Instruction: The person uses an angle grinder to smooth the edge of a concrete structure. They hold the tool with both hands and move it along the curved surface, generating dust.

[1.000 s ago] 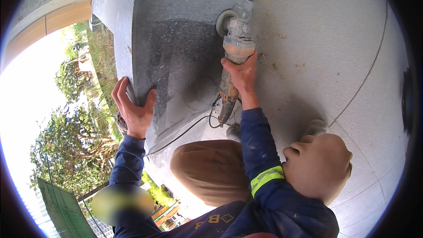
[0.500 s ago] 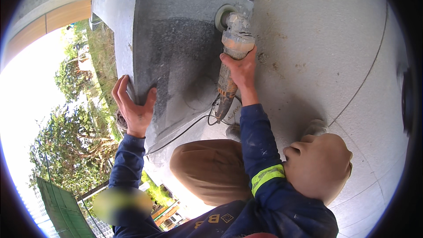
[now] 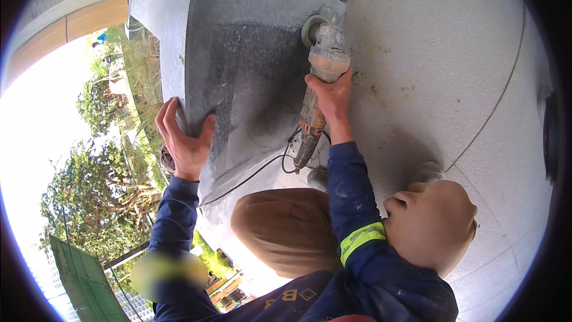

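My right hand (image 3: pixel 333 96) is wrapped around the body of a dusty angle grinder (image 3: pixel 329 59), whose black-and-orange rear end points back toward me. The round grinding disc (image 3: pixel 311 28) at its head meets the grey concrete surface (image 3: pixel 250 53) near that surface's far right corner. Whether the disc is spinning I cannot tell. A dark, dusty patch covers much of the surface to the left of the tool. At the raised left edge of the concrete, my left hand (image 3: pixel 186 137) rests with its fingers over the edge and its thumb spread on the inner side.
A black power cord (image 3: pixel 250 177) loops from the grinder's rear across the concrete toward the left. Pale paving (image 3: pixel 441 71) with curved joints lies to the right. Beyond the left edge are trees (image 3: pixel 101 173) and a green panel (image 3: pixel 83 280). My bent knees are close below.
The grinder and my right hand have shifted slightly right and toward me, the disc staying near the far right corner. My left hand keeps its place on the edge.
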The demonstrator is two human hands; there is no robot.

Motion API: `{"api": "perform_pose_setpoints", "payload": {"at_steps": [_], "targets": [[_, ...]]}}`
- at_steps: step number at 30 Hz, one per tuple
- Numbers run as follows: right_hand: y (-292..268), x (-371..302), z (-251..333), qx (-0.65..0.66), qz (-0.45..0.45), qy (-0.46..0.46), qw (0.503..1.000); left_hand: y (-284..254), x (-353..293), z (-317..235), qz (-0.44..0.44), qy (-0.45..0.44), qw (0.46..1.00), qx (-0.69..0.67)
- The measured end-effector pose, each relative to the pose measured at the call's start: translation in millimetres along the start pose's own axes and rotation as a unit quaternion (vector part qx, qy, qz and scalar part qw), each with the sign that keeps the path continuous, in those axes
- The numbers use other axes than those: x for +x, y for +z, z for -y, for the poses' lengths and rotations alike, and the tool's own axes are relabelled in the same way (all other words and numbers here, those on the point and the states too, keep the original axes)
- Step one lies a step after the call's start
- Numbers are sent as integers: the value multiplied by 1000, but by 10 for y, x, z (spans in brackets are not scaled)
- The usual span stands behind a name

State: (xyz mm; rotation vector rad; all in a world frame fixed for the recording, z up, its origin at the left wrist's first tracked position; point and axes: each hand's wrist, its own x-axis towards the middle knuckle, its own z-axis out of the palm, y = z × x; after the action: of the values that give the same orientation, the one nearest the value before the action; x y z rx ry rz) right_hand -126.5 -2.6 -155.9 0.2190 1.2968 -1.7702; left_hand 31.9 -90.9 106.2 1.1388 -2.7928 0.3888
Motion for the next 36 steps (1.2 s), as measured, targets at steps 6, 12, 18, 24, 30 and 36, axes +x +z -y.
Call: {"api": "perform_pose_setpoints", "payload": {"at_steps": [6, 12, 18, 24, 30, 36], "targets": [[-78, -144, -83, 118, 80, 33, 989, 28, 2, -70, -12, 25, 1000, -1], [-153, -247, -64, 166, 105, 30, 980, 403, -597, -454, 42, 165, 979, -114], [-90, -347, -20, 130, 98, 38, 986, 1180, -1138, -1037, 360, -234, 763, -482], [-39, -306, 25, 129, 97, 26, 987, 1348, -1147, -1259, 267, -312, 787, -459], [28, -259, 23, 118, 88, 30, 989, 1434, -1169, -1266, 222, -296, 821, -434], [76, -328, 63, 82, 93, 9, 992, 1408, -1179, -1265, 195, -309, 812, -456]]}}
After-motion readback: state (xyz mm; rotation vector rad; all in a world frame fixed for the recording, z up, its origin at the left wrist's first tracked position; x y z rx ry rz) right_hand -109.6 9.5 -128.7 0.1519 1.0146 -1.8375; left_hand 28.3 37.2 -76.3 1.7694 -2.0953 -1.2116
